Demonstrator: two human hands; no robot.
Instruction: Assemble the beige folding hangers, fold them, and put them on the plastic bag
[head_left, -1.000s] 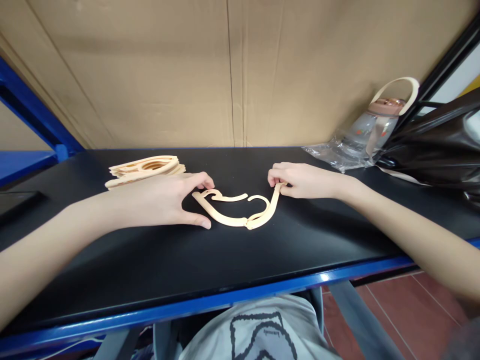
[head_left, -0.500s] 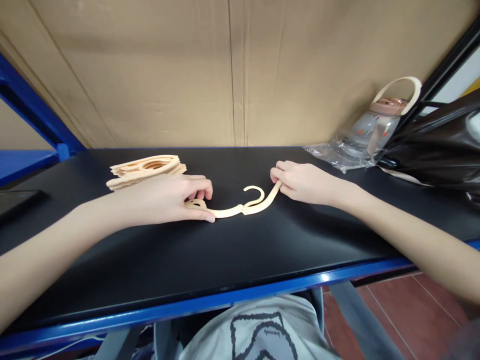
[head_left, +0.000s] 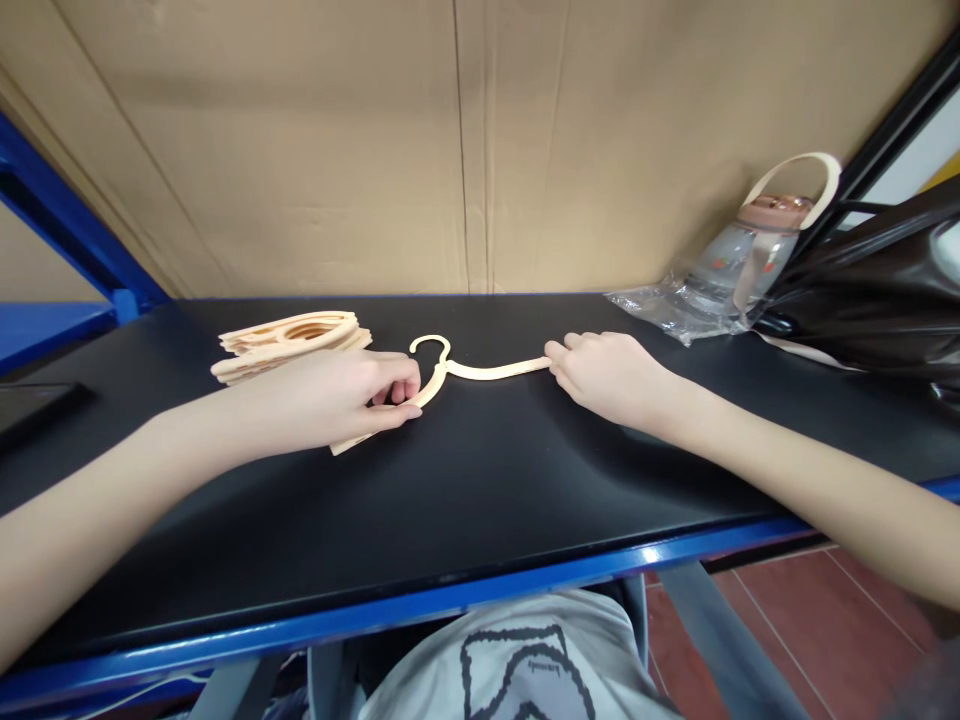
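A cream folding clothes hanger (head_left: 491, 373) is spread open over the black tabletop. Its hook points away from me and curls to the left. My left hand (head_left: 375, 393) pinches the left arm of the hanger between thumb and fingers, and that arm's end sticks out below the palm. My right hand (head_left: 600, 370) grips the tip of the right arm, its fingers closed round it. Just behind my left wrist lies a stack of folded hangers (head_left: 292, 340) of the same colour, partly hidden by the forearm.
A clear bottle with a pink lid (head_left: 757, 245) and a carrying loop stands at the back right, next to crumpled plastic film (head_left: 667, 305) and a black bag (head_left: 885, 290). A cardboard wall (head_left: 337, 150) closes off the back. The table has a blue front edge (head_left: 450, 600).
The hanger has turned: its hook end has moved left and away from me, and the hook now curls left. The right arm of the hanger lies straighter out towards my right hand.
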